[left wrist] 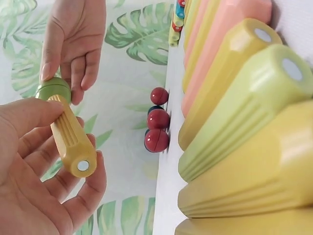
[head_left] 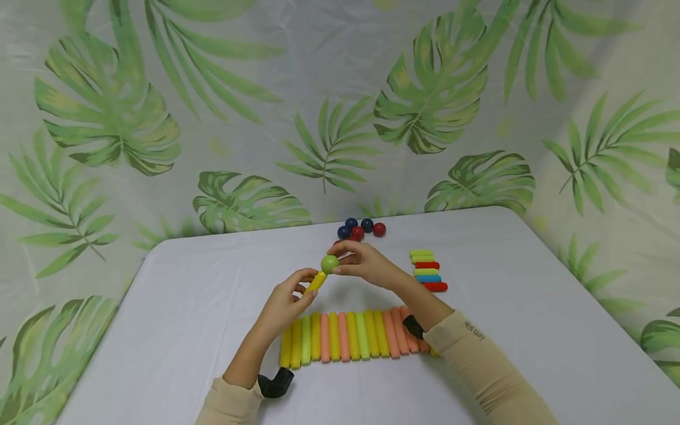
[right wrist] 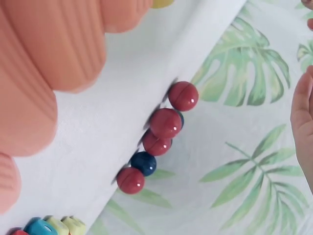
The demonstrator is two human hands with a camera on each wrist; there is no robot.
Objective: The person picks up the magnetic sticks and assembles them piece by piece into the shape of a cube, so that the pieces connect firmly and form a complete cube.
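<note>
L grip [head_left: 287, 301] holds yellow stick [head_left: 316, 282], R grip [head_left: 366, 264] green ball [head_left: 329, 264]

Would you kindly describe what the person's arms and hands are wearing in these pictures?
Both hands, left hand and right hand, are bare. Each arm wears a long beige sleeve, the right one bearing small dark lettering near the cuff. A black wrist device sits at the left cuff, another at the right.

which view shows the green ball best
The left wrist view: the green ball is large there, pinched by the right hand against the tip of the yellow stick in the left hand. The head view shows it small; the right wrist view misses it.
</note>
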